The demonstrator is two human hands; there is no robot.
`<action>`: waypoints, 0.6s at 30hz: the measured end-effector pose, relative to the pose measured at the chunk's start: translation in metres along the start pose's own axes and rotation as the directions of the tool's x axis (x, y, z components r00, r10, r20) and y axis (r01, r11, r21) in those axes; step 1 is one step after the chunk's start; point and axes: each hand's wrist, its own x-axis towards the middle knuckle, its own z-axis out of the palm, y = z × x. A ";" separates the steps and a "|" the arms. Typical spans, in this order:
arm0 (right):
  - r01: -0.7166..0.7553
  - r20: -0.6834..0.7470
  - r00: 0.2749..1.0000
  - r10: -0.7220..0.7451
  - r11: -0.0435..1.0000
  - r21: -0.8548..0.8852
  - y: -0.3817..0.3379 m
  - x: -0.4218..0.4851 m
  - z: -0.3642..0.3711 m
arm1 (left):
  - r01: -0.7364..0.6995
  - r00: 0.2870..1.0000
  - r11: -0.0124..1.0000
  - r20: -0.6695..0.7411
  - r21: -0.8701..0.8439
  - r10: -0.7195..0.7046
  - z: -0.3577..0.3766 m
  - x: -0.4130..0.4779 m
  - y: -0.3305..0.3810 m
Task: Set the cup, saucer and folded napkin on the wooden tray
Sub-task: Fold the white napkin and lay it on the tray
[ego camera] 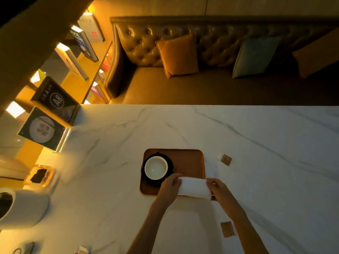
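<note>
I have the folded white cloth napkin (194,187) pinched at both ends, left hand (170,187) and right hand (219,189) each with a closed grip, over the near edge of the rounded brown wooden tray (189,162). Released here it may overhang onto the marble desk (256,143) (or nudge the black saucer (169,163) and white cup (156,167) on the tray's left).

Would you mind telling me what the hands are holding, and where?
Both hands hold the napkin by its ends: left hand on the left end, right hand on the right, over the tray.
</note>
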 end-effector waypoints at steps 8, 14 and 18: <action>-0.009 -0.121 0.993 -0.008 0.990 -0.140 0.024 0.068 0.021 | 0.231 0.952 0.972 -0.214 0.039 -0.217 0.038 0.057 -0.033; 0.078 -0.195 0.971 -0.139 0.954 -0.291 0.041 0.079 0.043 | 0.248 0.933 0.955 -0.304 0.161 -0.191 0.049 0.066 -0.055; 0.086 -0.306 0.919 -0.250 0.882 -0.464 0.050 0.074 0.059 | 0.272 0.927 0.920 -0.332 0.282 -0.172 0.054 0.064 -0.060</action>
